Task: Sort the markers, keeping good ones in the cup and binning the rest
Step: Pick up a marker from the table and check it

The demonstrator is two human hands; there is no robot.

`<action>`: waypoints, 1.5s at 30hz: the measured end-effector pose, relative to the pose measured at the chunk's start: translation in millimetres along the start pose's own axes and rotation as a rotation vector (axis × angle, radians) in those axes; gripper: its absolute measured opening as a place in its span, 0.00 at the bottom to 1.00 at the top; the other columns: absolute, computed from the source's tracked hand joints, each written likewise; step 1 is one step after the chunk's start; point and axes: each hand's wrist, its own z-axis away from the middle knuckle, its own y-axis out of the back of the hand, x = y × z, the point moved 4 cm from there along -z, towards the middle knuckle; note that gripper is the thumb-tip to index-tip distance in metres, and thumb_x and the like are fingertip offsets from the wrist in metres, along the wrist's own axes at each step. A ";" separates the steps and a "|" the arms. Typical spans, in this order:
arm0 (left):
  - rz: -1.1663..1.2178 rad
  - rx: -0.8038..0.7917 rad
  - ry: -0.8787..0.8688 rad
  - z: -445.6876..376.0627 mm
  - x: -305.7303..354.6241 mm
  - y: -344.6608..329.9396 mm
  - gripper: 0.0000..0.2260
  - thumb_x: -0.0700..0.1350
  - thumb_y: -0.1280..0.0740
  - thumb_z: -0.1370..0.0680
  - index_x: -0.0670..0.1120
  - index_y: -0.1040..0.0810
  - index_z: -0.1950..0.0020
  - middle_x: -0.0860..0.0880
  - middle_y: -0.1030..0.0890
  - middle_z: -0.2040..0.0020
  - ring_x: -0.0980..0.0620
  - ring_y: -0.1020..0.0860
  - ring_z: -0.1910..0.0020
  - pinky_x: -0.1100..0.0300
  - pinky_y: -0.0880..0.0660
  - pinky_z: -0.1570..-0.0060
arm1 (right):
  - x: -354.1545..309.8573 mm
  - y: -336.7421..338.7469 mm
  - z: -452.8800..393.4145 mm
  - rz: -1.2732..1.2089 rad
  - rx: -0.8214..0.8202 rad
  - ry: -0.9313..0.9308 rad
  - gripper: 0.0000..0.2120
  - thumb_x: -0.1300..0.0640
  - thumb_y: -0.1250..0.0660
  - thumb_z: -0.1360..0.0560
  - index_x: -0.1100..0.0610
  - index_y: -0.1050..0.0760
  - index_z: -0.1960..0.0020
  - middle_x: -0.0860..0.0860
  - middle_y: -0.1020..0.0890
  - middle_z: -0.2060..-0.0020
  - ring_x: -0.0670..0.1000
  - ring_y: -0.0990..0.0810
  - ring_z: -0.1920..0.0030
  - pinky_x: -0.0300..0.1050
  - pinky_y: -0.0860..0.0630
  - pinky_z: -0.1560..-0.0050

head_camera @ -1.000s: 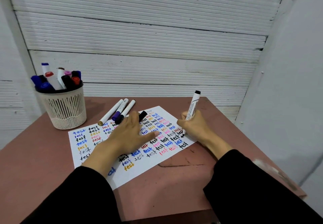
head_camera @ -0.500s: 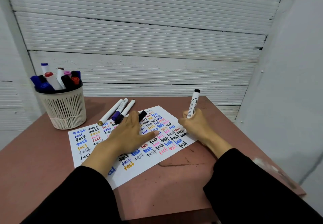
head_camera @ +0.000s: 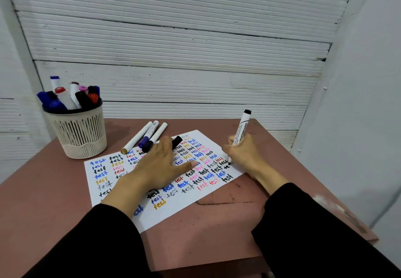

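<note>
Marker gripped upright in right hand; left hand spread flat on paper.

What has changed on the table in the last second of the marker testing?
Very little. The right hand keeps gripping the whiteboard marker, whose tip has crept slightly along the paper, adding to a black word at the sheet's right edge. The left hand stays flat on the paper; the cup and three loose markers haven't moved.

white marker upright, tip apparently touching paper
</note>
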 end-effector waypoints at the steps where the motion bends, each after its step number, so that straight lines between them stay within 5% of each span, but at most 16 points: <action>1: 0.000 -0.002 0.003 -0.3 -0.3 -0.2 0.26 0.71 0.44 0.27 0.51 0.43 0.46 0.52 0.36 0.46 0.53 0.35 0.46 0.56 0.36 0.52 | 0.5 0.2 -0.2 0.002 0.002 -0.002 0.21 0.70 0.38 0.31 0.54 0.43 0.74 0.45 0.41 0.80 0.46 0.42 0.76 0.36 0.43 0.74; 10: -0.013 0.003 0.007 -0.9 -0.2 0.2 0.26 0.71 0.44 0.27 0.50 0.43 0.47 0.52 0.36 0.48 0.52 0.35 0.48 0.55 0.36 0.53 | -0.5 0.2 0.3 -0.003 -0.008 -0.005 0.21 0.70 0.37 0.30 0.53 0.43 0.74 0.47 0.41 0.79 0.46 0.42 0.75 0.41 0.43 0.71; 36: 0.007 -0.009 0.012 -3.4 -2.4 -1.4 0.29 0.72 0.43 0.28 0.50 0.42 0.43 0.53 0.35 0.43 0.52 0.34 0.42 0.54 0.34 0.49 | 2.1 2.5 -1.4 -0.002 0.059 -0.090 0.19 0.68 0.37 0.27 0.54 0.40 0.70 0.47 0.35 0.75 0.41 0.36 0.78 0.29 0.39 0.76; 45: 0.009 -0.009 0.005 -1.4 -0.8 0.1 0.26 0.71 0.43 0.28 0.50 0.43 0.46 0.52 0.35 0.44 0.52 0.35 0.44 0.54 0.35 0.50 | 3.6 0.7 -2.0 0.018 0.027 -0.099 0.19 0.67 0.37 0.28 0.52 0.41 0.70 0.45 0.37 0.74 0.42 0.38 0.74 0.35 0.40 0.70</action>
